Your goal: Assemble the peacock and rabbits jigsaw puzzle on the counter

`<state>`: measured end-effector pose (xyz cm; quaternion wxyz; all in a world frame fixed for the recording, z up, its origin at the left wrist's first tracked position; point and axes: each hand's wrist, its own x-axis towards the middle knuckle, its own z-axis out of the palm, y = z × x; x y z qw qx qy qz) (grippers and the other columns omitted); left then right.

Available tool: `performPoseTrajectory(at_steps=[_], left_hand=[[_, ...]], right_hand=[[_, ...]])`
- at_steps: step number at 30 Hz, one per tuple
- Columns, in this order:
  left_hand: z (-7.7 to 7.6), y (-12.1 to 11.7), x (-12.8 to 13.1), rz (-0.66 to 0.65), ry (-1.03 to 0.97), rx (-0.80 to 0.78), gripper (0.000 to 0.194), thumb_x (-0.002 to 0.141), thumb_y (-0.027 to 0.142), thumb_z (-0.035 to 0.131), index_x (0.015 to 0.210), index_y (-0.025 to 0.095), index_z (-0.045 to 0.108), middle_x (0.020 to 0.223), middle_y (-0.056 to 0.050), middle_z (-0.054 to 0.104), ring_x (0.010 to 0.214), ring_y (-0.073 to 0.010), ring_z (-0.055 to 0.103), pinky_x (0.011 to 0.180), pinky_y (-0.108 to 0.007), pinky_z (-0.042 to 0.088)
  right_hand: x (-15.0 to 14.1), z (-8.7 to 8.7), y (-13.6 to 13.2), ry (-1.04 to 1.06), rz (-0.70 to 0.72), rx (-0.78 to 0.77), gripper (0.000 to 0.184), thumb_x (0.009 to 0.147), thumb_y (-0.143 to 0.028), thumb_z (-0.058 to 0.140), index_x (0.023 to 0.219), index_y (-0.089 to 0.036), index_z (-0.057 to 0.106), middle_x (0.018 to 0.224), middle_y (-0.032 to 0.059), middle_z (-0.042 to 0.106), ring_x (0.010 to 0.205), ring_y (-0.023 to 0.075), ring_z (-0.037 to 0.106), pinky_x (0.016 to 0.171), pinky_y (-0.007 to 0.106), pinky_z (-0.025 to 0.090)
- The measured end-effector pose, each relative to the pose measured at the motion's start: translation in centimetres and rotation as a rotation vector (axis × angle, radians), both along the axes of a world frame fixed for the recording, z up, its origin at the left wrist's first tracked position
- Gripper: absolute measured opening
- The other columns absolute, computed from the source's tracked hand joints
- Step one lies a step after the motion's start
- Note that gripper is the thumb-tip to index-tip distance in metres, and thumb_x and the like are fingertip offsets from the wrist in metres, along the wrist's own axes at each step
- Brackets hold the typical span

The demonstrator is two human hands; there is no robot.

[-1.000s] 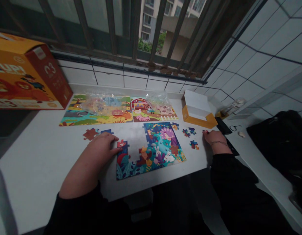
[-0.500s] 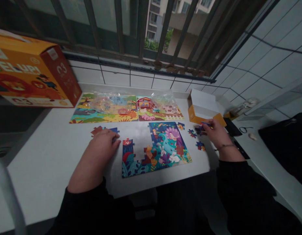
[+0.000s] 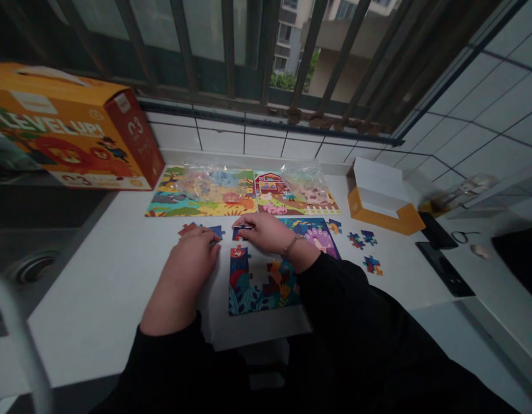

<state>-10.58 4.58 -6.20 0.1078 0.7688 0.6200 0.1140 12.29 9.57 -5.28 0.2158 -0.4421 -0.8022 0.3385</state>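
Note:
My right hand (image 3: 266, 233) reaches across the jigsaw puzzle (image 3: 244, 299) and pinches a dark blue puzzle piece (image 3: 240, 233). That piece is just above the puzzle's upper left part, where a red-and-blue column stands beside a gap. My left hand (image 3: 195, 253) lies on the table left of the puzzle, thumb and forefinger a little apart. It partly covers a reddish puzzle piece (image 3: 189, 228) and a blue puzzle piece (image 3: 217, 231) by its fingertips. My right forearm hides the puzzle's middle right. Several loose puzzle pieces (image 3: 371, 264) lie right of the puzzle.
Two finished picture puzzles, a savanna scene (image 3: 162, 207) and a farm scene (image 3: 292, 204), lie behind with clear plastic bags on them. An orange box (image 3: 97, 144) stands back left. An opened small box (image 3: 373, 213) and a black phone-like slab (image 3: 444, 267) are at right.
My right hand has moved left from beside the small box to the puzzle's upper left, carrying a piece. My left hand stays by its pieces. The view has shifted a little.

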Motion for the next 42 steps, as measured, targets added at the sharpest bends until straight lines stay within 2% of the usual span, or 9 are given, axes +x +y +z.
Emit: performPoseTrajectory(at_steps=[5,10,14,20,24,28,33,37,42], left_hand=[[-0.2,-0.3,-0.2,0.010,-0.014,-0.015,0.028,0.096,0.024,0.060,0.113,0.017,0.082,0.127,-0.016,0.079,0.122,-0.0357,0.071,0.113,-0.053,0.056],[-0.2,-0.4,0.1,0.041,-0.018,-0.030,0.027,0.098,0.024,0.062,0.115,0.017,0.082,0.129,-0.015,0.079,0.126,-0.0355,0.070,0.116,-0.052,0.055],[0.0,-0.6,0.5,0.111,0.013,0.004,0.027,0.096,0.023,0.067,0.118,0.018,0.082,0.133,-0.016,0.077,0.134,-0.0363,0.067,0.120,-0.051,0.053],[1.5,-1.2,-0.3,0.380,0.016,0.038,0.039,0.103,0.016,0.049,0.126,0.013,0.080,0.131,-0.020,0.078,0.124,-0.0364,0.073,0.114,-0.051,0.057],[2.0,-1.4,-1.5,0.558,-0.024,0.026,0.037,0.100,0.019,0.052,0.123,0.014,0.081,0.123,-0.022,0.079,0.115,-0.0398,0.076,0.102,-0.055,0.061],[1.3,-1.1,-1.5,0.428,-0.025,0.071,0.040,0.101,0.021,0.048,0.125,0.012,0.080,0.133,-0.023,0.076,0.125,-0.0437,0.071,0.110,-0.061,0.056],[-0.2,-0.3,-0.6,0.184,0.048,0.065,0.041,0.101,0.030,0.057,0.135,0.015,0.076,0.152,-0.021,0.068,0.142,-0.0417,0.063,0.123,-0.057,0.050],[-0.6,-0.3,-0.7,0.204,0.098,0.063,0.041,0.100,0.030,0.058,0.132,0.014,0.077,0.150,-0.023,0.068,0.141,-0.0423,0.063,0.120,-0.056,0.052],[-0.9,-0.5,-1.1,0.258,0.056,0.035,0.033,0.096,0.032,0.067,0.121,0.016,0.081,0.149,-0.023,0.067,0.140,-0.0436,0.061,0.117,-0.057,0.054]], right_hand=[[-0.1,-1.5,0.4,0.052,0.049,-0.008,0.029,0.105,-0.013,0.067,0.128,-0.026,0.081,0.128,0.0037,0.081,0.113,0.0187,0.073,0.099,0.032,0.054],[0.0,-2.2,0.0,0.049,-0.006,0.004,0.029,0.102,-0.016,0.073,0.130,-0.023,0.079,0.109,0.0020,0.079,0.096,0.0169,0.070,0.086,0.029,0.051],[-0.2,-2.2,-0.2,-0.005,0.002,0.064,0.025,0.101,-0.019,0.079,0.126,-0.023,0.079,0.107,0.0020,0.080,0.095,0.0174,0.070,0.087,0.029,0.050],[-0.2,-2.4,0.1,-0.075,0.091,0.228,0.026,0.097,-0.021,0.087,0.121,-0.016,0.079,0.119,0.0111,0.077,0.114,0.0238,0.068,0.105,0.037,0.049],[-0.1,-2.4,0.2,-0.112,0.107,0.252,0.024,0.096,-0.022,0.088,0.118,-0.016,0.080,0.122,0.0130,0.071,0.117,0.0248,0.065,0.108,0.040,0.049],[-0.1,-2.2,0.2,-0.149,0.127,0.257,0.020,0.099,-0.024,0.085,0.118,-0.017,0.081,0.120,0.0126,0.071,0.118,0.0255,0.064,0.109,0.041,0.048],[-0.3,-2.1,-0.2,-0.182,0.112,0.276,0.028,0.103,-0.031,0.082,0.127,-0.017,0.078,0.126,0.0130,0.071,0.123,0.0262,0.063,0.111,0.041,0.047],[-0.9,-2.0,-0.7,-0.232,0.040,0.290,0.038,0.107,-0.043,0.075,0.137,-0.020,0.076,0.137,0.0142,0.067,0.129,0.0300,0.059,0.112,0.046,0.046],[-1.6,-1.9,-1.0,-0.298,0.062,0.289,0.040,0.107,-0.045,0.073,0.142,-0.025,0.075,0.147,0.0131,0.063,0.137,0.0351,0.054,0.113,0.055,0.044]])
